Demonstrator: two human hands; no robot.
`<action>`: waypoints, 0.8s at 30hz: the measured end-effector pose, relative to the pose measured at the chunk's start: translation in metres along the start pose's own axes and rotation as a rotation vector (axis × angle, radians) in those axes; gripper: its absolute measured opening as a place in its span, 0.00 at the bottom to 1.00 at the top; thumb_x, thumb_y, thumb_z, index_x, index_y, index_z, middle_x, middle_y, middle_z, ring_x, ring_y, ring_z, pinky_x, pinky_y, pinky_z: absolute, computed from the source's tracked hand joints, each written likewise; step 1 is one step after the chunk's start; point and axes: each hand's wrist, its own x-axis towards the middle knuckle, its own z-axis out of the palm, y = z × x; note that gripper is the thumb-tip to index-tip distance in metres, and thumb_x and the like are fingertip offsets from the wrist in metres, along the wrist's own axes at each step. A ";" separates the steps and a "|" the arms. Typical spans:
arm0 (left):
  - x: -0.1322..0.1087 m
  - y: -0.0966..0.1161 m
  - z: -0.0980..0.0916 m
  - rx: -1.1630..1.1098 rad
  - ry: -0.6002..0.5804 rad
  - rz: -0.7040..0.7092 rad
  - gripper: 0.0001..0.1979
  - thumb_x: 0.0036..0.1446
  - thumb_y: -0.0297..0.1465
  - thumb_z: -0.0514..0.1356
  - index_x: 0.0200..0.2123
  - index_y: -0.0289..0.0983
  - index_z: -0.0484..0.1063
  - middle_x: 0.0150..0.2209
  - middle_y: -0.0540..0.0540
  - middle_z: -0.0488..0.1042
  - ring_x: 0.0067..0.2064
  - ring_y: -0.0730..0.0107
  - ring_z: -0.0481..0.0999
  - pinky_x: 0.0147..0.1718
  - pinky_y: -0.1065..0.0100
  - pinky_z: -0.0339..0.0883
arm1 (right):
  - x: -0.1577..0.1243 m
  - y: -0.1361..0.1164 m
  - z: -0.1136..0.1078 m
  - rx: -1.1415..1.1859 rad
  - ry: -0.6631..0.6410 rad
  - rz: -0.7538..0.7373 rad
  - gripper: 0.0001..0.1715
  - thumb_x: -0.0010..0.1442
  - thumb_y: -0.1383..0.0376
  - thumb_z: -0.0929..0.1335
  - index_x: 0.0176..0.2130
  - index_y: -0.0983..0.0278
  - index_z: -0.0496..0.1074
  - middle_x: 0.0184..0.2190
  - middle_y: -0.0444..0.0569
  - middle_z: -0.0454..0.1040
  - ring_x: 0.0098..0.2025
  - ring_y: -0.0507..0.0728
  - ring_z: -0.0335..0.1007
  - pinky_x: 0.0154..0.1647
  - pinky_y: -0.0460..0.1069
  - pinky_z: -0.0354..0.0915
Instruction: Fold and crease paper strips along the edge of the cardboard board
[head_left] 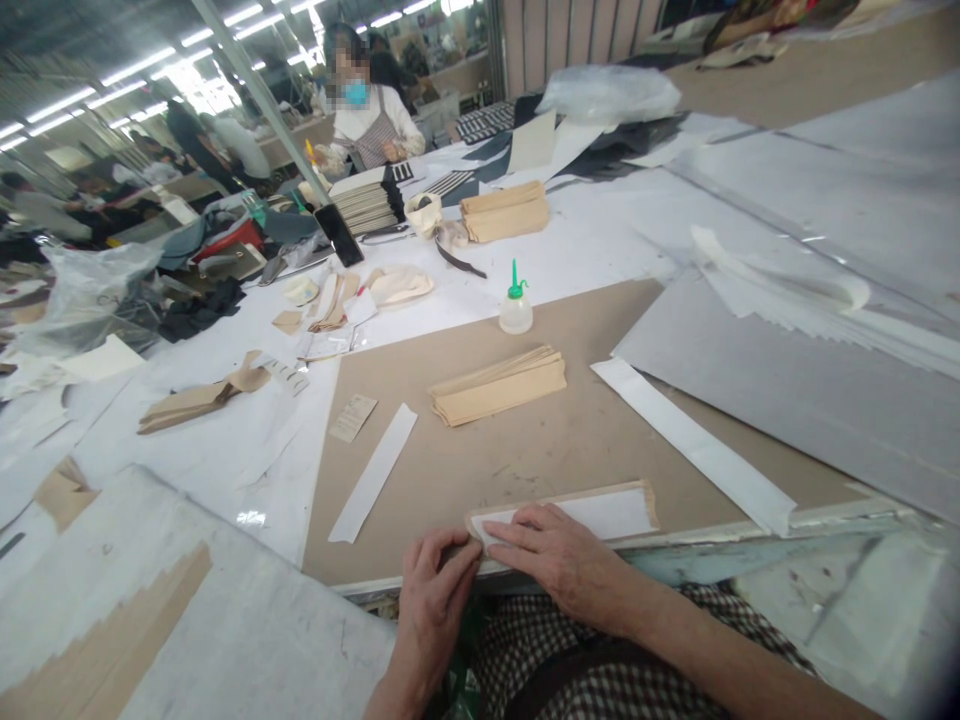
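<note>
A white strip (615, 512) lies on a slightly larger tan strip (652, 508) by the near edge of the brown board. Its tan border shows along the top and the right end. My left hand (435, 575) pinches the left end of the tan strip between thumb and fingers. Stretched out over the white strip, the fingers of my right hand (559, 560) press it down near that end. Further in lies a stack of tan strips (499, 388). Single white strips rest at the left (373, 475) and the right (694, 440).
The brown board (465, 460) covers the near tabletop. A squeeze bottle (516, 310) with a green spout stands behind the stack. Large grey sheets (795, 370) lie at right, and a phone (339, 235) leans against a pole. A masked co-worker (375, 120) sits across the table.
</note>
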 end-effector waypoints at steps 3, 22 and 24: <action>-0.004 -0.003 0.001 0.039 -0.003 0.045 0.15 0.65 0.24 0.57 0.52 0.44 0.75 0.47 0.44 0.73 0.48 0.64 0.70 0.47 0.62 0.71 | 0.001 0.003 0.000 0.016 -0.035 -0.004 0.24 0.65 0.73 0.66 0.58 0.61 0.70 0.62 0.48 0.69 0.55 0.58 0.62 0.57 0.55 0.63; 0.010 0.000 -0.017 0.281 -0.290 0.204 0.22 0.62 0.23 0.58 0.59 0.41 0.68 0.50 0.40 0.72 0.48 0.54 0.69 0.44 0.56 0.69 | -0.007 0.005 0.008 0.068 -0.002 -0.017 0.23 0.65 0.74 0.64 0.58 0.65 0.71 0.61 0.52 0.70 0.56 0.60 0.61 0.59 0.58 0.63; 0.012 -0.001 -0.018 0.282 -0.309 0.229 0.22 0.62 0.24 0.58 0.59 0.40 0.68 0.51 0.39 0.71 0.50 0.52 0.68 0.44 0.54 0.68 | -0.008 0.003 0.008 0.073 0.013 -0.004 0.23 0.65 0.74 0.63 0.58 0.65 0.71 0.60 0.52 0.71 0.57 0.60 0.61 0.60 0.58 0.62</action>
